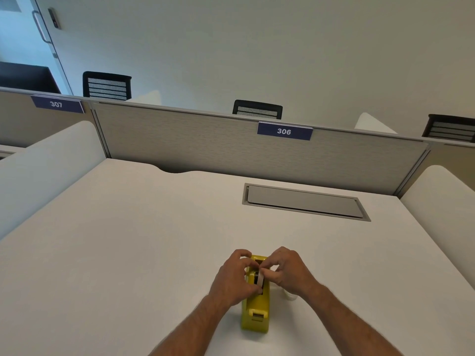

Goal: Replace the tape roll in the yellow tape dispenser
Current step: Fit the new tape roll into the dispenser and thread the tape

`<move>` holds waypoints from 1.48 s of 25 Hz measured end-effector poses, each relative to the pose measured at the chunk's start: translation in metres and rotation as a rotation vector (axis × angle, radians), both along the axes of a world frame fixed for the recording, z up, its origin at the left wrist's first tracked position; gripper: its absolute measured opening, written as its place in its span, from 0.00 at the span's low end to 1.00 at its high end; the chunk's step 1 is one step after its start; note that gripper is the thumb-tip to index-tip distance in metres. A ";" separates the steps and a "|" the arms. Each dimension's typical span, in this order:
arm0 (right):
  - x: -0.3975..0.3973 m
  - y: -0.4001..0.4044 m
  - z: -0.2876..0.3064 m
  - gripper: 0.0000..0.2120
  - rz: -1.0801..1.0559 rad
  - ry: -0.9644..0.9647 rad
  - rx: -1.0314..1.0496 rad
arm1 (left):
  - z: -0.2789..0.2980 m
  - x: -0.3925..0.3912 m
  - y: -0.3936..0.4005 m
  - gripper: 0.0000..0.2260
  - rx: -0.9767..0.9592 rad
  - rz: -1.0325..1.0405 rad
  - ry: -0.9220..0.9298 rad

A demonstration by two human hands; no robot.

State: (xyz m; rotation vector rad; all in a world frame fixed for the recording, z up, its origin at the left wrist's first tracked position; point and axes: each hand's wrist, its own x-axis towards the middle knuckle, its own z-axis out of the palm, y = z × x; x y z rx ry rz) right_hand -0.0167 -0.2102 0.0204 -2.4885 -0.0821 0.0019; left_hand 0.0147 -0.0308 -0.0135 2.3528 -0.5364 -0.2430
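The yellow tape dispenser (256, 313) stands on the white desk (128, 253) near its front edge, with its cutter end towards me. A whitish tape roll (261, 280) stands on edge in the dispenser's open well. My left hand (232, 277) curls over the dispenser's left side, its fingertips at the roll. From the right, my right hand (285, 272) pinches the roll's upper edge. Both hands hide most of the roll and the well. A small pale object (290, 296), partly hidden, lies on the desk just under my right wrist.
A grey flap cover (304, 201) is set flush into the desk at the back right. A grey partition (231, 145) with a "306" label closes the desk's far side, and white side panels stand at left and right. Black chairs show beyond it.
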 end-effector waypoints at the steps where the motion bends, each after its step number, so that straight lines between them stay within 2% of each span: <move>1: 0.000 -0.001 0.000 0.05 -0.014 0.003 0.011 | -0.001 0.000 0.000 0.27 0.000 -0.001 -0.001; 4: 0.002 -0.001 0.000 0.06 -0.036 0.015 0.036 | -0.002 0.000 0.001 0.27 -0.014 -0.010 -0.006; 10: -0.003 0.001 0.001 0.21 0.056 0.012 -0.087 | -0.002 0.001 0.003 0.27 -0.069 -0.035 -0.009; 23: -0.001 0.000 0.000 0.09 0.049 -0.023 -0.072 | -0.002 -0.001 0.001 0.24 -0.043 -0.004 -0.010; 28: -0.002 -0.001 -0.001 0.10 0.070 -0.021 -0.061 | -0.003 -0.001 0.001 0.23 -0.046 -0.005 -0.019; 33: 0.002 -0.003 -0.001 0.07 0.061 -0.040 -0.069 | -0.002 -0.001 0.000 0.24 -0.035 0.000 -0.012; 37: 0.000 -0.003 -0.001 0.11 0.082 -0.028 -0.057 | -0.001 -0.001 0.001 0.24 -0.047 0.000 -0.006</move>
